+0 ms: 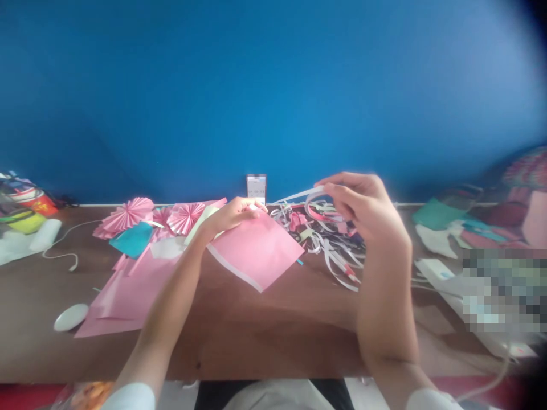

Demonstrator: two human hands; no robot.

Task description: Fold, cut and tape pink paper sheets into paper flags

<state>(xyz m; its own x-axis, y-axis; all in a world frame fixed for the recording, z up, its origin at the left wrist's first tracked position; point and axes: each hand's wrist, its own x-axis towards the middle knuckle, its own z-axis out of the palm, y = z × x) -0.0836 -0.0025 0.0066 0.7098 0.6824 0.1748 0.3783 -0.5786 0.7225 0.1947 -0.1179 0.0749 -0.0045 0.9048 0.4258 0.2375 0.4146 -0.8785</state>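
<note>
A pink paper sheet (pixel 260 250) with a white band along its lower left edge is tilted over the desk. My left hand (pixel 235 216) is closed at its top corner, with thumb and fingers pressed together on the paper. Up and to the right, my right hand (pixel 370 208) pinches a thin white strip (pixel 294 196) between thumb and fingers. The strip stretches leftward toward the paper's top corner, and its loose end curls below my right fingers. Where the strip meets the paper is too blurred to tell.
Pink pleated paper rosettes (pixel 128 215), a teal paper piece (pixel 131 240) and larger pink sheets (pixel 128 296) lie left. A phone (pixel 256 191) leans on the blue wall. Tangled strips (pixel 331 256) lie under my right hand. A white oval object (pixel 71 317) sits front left.
</note>
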